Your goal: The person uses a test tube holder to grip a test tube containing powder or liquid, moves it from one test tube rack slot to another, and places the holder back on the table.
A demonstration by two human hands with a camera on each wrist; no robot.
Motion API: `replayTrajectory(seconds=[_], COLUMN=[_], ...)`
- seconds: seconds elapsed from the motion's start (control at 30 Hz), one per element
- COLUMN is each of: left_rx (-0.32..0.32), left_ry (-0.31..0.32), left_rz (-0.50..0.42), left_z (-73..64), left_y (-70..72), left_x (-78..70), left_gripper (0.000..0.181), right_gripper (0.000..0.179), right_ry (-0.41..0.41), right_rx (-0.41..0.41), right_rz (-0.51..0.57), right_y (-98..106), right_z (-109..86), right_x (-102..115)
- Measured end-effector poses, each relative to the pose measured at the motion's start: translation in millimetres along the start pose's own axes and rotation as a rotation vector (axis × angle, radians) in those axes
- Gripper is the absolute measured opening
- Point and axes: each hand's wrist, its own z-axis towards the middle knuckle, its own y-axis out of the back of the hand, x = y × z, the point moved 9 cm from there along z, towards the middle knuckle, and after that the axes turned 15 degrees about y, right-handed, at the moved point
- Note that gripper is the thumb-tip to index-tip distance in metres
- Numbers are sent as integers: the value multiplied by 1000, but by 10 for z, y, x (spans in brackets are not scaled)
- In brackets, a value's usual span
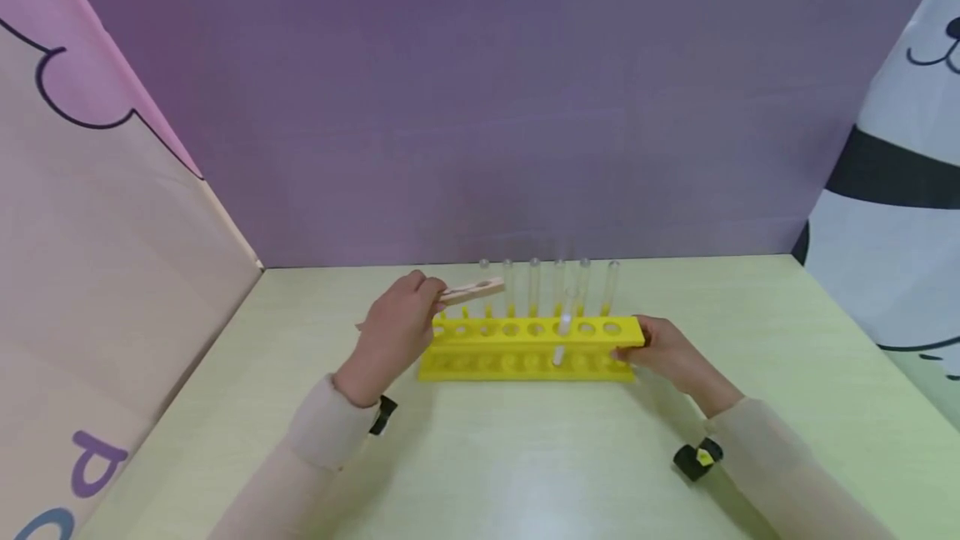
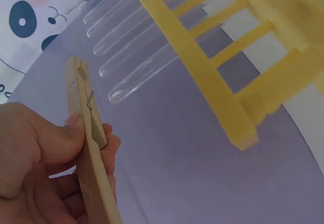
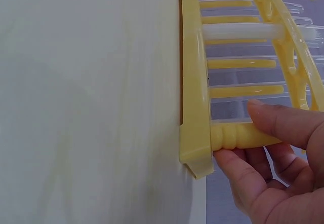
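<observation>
A wooden test tube clamp (image 1: pixel 472 292) with a metal spring is held in my left hand (image 1: pixel 401 327), thumb on one side and fingers on the other. Its jaw end points right, above the left part of a yellow test tube rack (image 1: pixel 480 342). At the rack's right end, my right hand (image 1: pixel 671 357) grips the end post (image 3: pixel 243 135) between thumb and fingers. One test tube with white contents (image 3: pixel 243 30) stands in a hole towards the right. Several clear, empty-looking test tubes (image 1: pixel 534 286) sit upside down on the pegs along the back.
The rack stands on a pale wooden table (image 1: pixel 510 457). A purple panel (image 1: pixel 525 107) rises behind it, with printed panels at the left (image 1: pixel 112 232) and right (image 1: pixel 892 257). Black bands (image 1: pixel 697 458) are worn at the wrists.
</observation>
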Motion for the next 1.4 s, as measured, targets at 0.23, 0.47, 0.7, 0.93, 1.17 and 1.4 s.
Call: replayTrajectory(seconds=[0.23,0.47,0.7,0.93,1.17,1.4], left_rx=[-3,-24,-30,-55,-84,-55], left_ry=[-24,-68,-88,-105,-137,-152], left_rz=[32,13,10,-2,-15,-16], left_z=[47,91,134,170,184,189], left_y=[-5,-9,1,22,2,-75], left_x=[-168,-328,-471,-621,-736,-823], left_gripper=[15,14,14,12,10,9], right_gripper=[36,36,38,38,39,40], right_ry=[7,10,1,2,-8,6], right_rx=[-9,-9,-8,-15,-26,-30], right_rz=[-11,-10,-1,-18,-30,-47], right_y=[5,12,16,32,32,41], right_z=[11,6,-12,-25,-22,-27], right_x=[-9,-18,-2,18,5,25])
